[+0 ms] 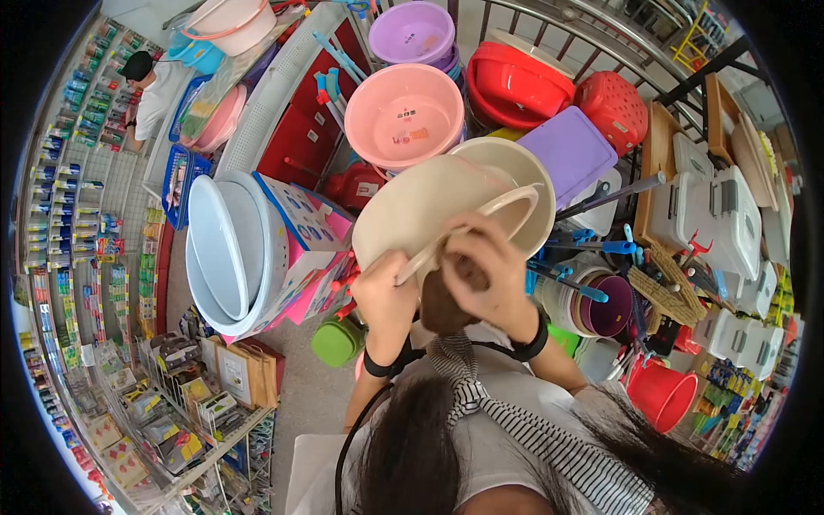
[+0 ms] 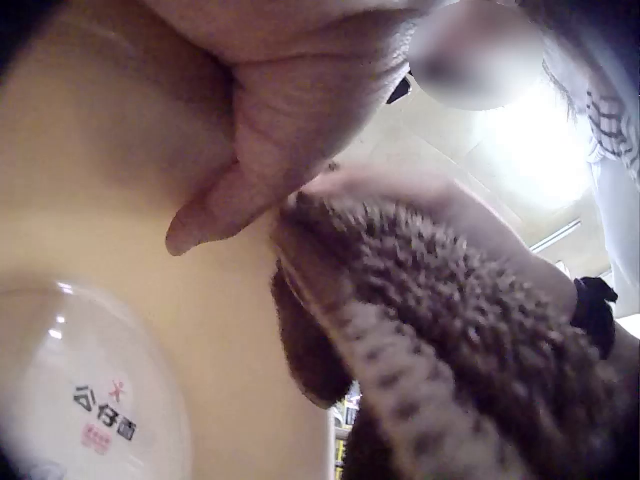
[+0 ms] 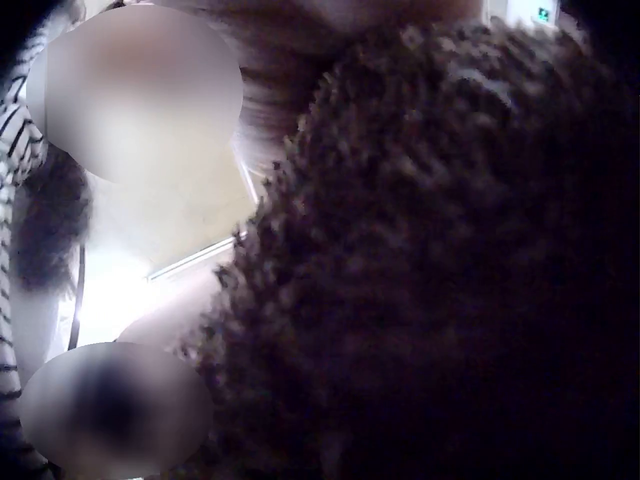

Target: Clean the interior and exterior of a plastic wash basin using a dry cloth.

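A beige plastic basin (image 1: pixel 399 202) is tilted up in front of the body. Gripping its near rim is my left hand (image 1: pixel 384 296); in the left wrist view the thumb (image 2: pixel 215 210) lies along the basin wall (image 2: pixel 235 330). My right hand (image 1: pixel 498 287) holds a fuzzy brown cloth (image 1: pixel 439 305) with bent fingers at the rim, just right of the left hand. The cloth (image 2: pixel 450 320) hangs beside the basin in the left wrist view and fills much of the right wrist view as dark pile (image 3: pixel 430 280).
Another beige basin (image 1: pixel 542 219) stands right behind. Pink (image 1: pixel 403 112), purple (image 1: pixel 412 33) and red basins (image 1: pixel 524 81) stack beyond it. Pale blue tubs (image 1: pixel 232 249) are at left, mop handles (image 1: pixel 592 245) at right. A green stool (image 1: pixel 336 342) stands on the floor. Another person (image 1: pixel 159 94) is far left.
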The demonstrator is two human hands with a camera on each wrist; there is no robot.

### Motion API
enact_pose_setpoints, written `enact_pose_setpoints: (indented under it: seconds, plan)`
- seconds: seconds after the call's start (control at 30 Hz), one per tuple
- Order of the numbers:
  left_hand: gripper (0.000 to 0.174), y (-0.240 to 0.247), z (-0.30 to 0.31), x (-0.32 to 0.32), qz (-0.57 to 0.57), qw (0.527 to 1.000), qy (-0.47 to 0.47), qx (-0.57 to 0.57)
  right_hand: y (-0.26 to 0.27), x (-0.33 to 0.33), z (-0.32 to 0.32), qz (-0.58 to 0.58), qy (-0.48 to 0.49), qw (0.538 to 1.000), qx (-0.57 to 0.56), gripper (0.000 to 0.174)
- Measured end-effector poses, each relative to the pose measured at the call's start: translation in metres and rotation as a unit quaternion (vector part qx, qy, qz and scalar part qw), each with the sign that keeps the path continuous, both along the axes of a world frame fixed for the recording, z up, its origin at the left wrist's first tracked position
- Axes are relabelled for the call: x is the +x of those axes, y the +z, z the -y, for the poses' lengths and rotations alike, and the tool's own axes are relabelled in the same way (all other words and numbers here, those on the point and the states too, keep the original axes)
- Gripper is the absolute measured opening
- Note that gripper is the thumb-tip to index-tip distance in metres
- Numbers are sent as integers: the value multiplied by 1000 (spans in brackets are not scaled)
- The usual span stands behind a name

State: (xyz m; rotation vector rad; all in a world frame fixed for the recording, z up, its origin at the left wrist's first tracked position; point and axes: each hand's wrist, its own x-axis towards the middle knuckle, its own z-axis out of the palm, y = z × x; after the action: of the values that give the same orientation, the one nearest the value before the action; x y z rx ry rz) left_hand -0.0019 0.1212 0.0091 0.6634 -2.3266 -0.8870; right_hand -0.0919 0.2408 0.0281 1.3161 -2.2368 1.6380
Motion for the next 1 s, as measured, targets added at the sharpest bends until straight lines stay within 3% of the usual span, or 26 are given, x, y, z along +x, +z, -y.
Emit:
enact_pose_setpoints:
  seconds: [0.17, 0.37, 0.57, 0.77, 0.87, 0.97, 1.0]
  plan:
    - [17, 6, 5, 6, -13, 999, 27, 12, -8, -36, -4, 23, -97, 994, -50, 29]
    - [18, 7, -3, 0, -35, 998, 24, 42, -1, -2, 4, 1, 25, 1000, 1, 28]
    - [19, 2, 4, 8, -10, 999, 30, 28, 0, -25, -6, 46, -48, 998, -7, 26]
    - [20, -3, 0, 5, 8, 999, 31, -10, -10, -33, -11, 80, -56, 995, -38, 28]
    - [22, 4, 4, -6, -11, 993, 27, -111, -11, -26, -6, 40, -53, 998, -11, 31]
    - [18, 0, 0, -12, 40, 994, -10, -103, -12, -4, 2, 16, -26, 999, 39, 34]
    - [17, 0, -3, -11, 35, 998, -19, -49, -12, 5, 4, -10, -10, 999, 39, 33]
